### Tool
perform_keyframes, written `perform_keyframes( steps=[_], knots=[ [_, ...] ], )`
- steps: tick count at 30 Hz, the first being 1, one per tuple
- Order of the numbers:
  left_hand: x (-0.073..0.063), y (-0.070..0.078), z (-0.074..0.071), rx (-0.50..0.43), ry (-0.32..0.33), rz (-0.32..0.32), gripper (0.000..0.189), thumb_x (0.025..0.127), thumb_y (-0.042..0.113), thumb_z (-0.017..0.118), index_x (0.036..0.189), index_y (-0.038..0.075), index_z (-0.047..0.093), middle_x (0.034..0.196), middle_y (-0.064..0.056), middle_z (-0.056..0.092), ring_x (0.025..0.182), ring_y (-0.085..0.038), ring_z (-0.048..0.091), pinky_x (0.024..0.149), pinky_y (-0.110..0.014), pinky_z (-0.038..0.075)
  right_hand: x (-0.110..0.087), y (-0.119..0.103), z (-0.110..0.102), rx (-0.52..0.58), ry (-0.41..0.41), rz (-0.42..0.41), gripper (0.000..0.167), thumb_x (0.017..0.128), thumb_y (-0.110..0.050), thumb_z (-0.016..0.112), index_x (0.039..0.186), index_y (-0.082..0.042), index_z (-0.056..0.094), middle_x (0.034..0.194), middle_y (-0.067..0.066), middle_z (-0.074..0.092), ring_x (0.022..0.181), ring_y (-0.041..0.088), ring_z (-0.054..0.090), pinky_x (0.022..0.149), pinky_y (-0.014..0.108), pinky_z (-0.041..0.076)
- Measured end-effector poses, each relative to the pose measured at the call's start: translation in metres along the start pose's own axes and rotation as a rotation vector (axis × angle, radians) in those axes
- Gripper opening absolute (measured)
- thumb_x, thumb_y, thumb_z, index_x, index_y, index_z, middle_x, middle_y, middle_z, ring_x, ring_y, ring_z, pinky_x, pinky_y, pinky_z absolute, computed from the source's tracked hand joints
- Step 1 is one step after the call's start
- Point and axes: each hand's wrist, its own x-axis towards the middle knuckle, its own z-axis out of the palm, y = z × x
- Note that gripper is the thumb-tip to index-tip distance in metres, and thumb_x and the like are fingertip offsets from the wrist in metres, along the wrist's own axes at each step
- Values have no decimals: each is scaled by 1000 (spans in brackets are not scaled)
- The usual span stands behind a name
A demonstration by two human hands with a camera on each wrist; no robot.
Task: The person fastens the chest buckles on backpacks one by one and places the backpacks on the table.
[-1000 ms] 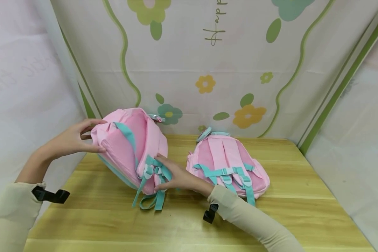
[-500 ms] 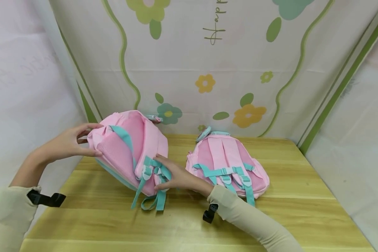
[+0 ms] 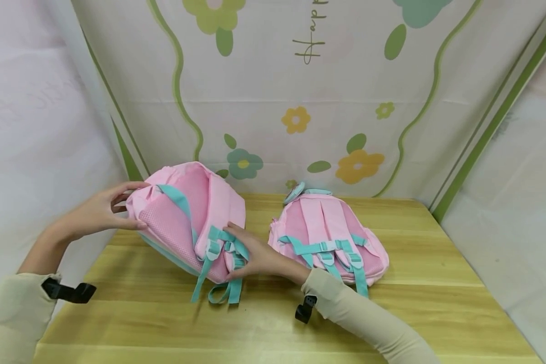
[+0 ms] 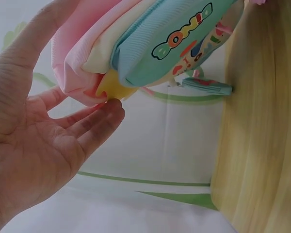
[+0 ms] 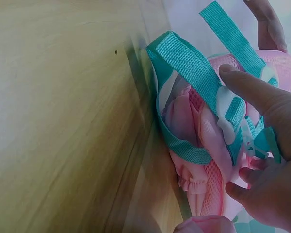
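Note:
A pink backpack [image 3: 170, 235] with turquoise straps [image 3: 175, 197] leans tilted at the left of the table. My left hand [image 3: 91, 215] holds its left end, thumb on the near side and the other fingers behind. From the left wrist, that hand [image 4: 48, 141] shows its fingertips under the bag's edge, beside a turquoise front panel [image 4: 169, 46] with coloured lettering. My right hand [image 3: 264, 258] grips the strap side near the white buckles. In the right wrist view its thumb [image 5: 252, 90] lies against a strap and other fingers reach the pink fabric; part of that contact is hidden.
A second pink backpack [image 3: 318, 217] lies straps up on the wooden table [image 3: 273, 323], just right of my right hand. Flower-printed cloth walls [image 3: 264, 126] enclose the back and sides. A small turquoise pouch [image 4: 207, 86] hangs from the held bag.
My left hand and that end of the backpack have come down slightly and to the left. The metal clasp at its far side has gone out of sight. My right hand has hardly moved.

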Motion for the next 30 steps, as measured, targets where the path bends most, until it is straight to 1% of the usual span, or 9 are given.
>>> perform_keyframes(
  steps=[2,7,9,13,19,25,27,30],
  knots=[
    [0,-1,0,-5,-3,4,81,83,10,84,151,20,41,141,2,48,113,10,54,86,-17,53,0,0,1,-11,0,4,113,74,-33,93,163,-22,24,172,1,14,158,22,19,126,45,27],
    [0,-5,-1,-19,-55,5,81,85,12,82,152,17,38,143,-4,45,111,10,57,83,-23,57,-1,1,2,-24,0,17,112,75,-33,92,163,-22,23,172,1,16,157,22,21,125,44,28],
    [-1,-7,-1,-20,-80,1,81,86,13,82,153,17,37,145,-7,44,112,11,56,83,-24,57,-2,1,2,-27,-1,22,112,75,-32,92,163,-21,23,172,2,17,157,22,23,125,44,29],
    [-3,-11,1,-21,-95,-7,81,86,13,82,152,18,36,146,-7,43,114,13,52,83,-24,56,-3,0,2,-29,-5,22,112,76,-30,91,163,-20,22,171,3,17,157,23,23,125,43,30],
    [-4,-16,6,-28,-88,0,82,85,12,83,153,16,36,146,-6,44,115,14,49,84,-24,56,-3,0,1,-26,-5,13,111,76,-27,91,163,-17,22,171,6,20,157,24,24,125,44,29],
    [-2,-24,12,19,-56,33,82,82,15,86,151,16,42,142,-3,50,118,12,48,91,-17,51,-4,1,2,-45,-6,26,112,77,-27,90,164,-16,20,171,5,20,157,22,23,125,42,29],
    [-2,-27,14,14,-58,32,83,82,15,86,151,16,41,141,-3,50,118,12,47,91,-16,51,-4,1,2,-53,-1,25,114,76,-28,91,164,-16,19,171,5,20,157,22,23,125,42,30],
    [-3,-30,16,-19,-67,18,83,83,14,85,152,15,39,143,-4,48,118,13,46,90,-18,52,-4,2,2,-60,2,20,118,73,-28,93,164,-17,18,170,4,21,157,21,23,124,43,30]
  ],
)
